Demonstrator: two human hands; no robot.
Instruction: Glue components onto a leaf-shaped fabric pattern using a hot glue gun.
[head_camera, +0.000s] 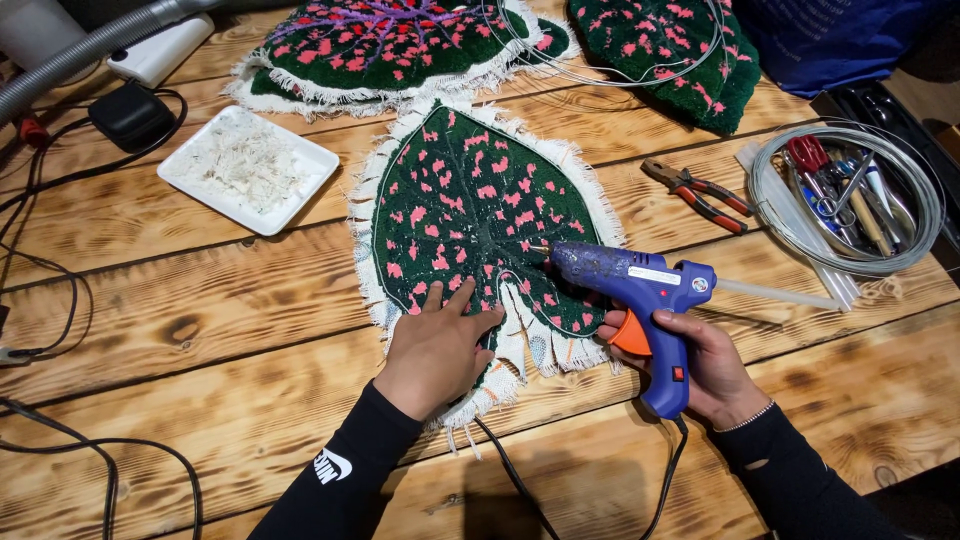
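A leaf-shaped tufted rug (480, 215), dark green with pink spots, is pressed flat on the table (200, 330) under the left hand (440, 345), fingers spread and released. A blue glue gun (640, 290) is gripped by the right hand (700, 365), its nozzle set against the rug's edge just beside the left fingertips. Beyond the left hand, a white square dish (300, 165) is filled with pale fibre scraps (240, 160). Beyond the right hand, pliers (700, 195) are laid beside a wire coil (850, 190) ringed around scissors and pens.
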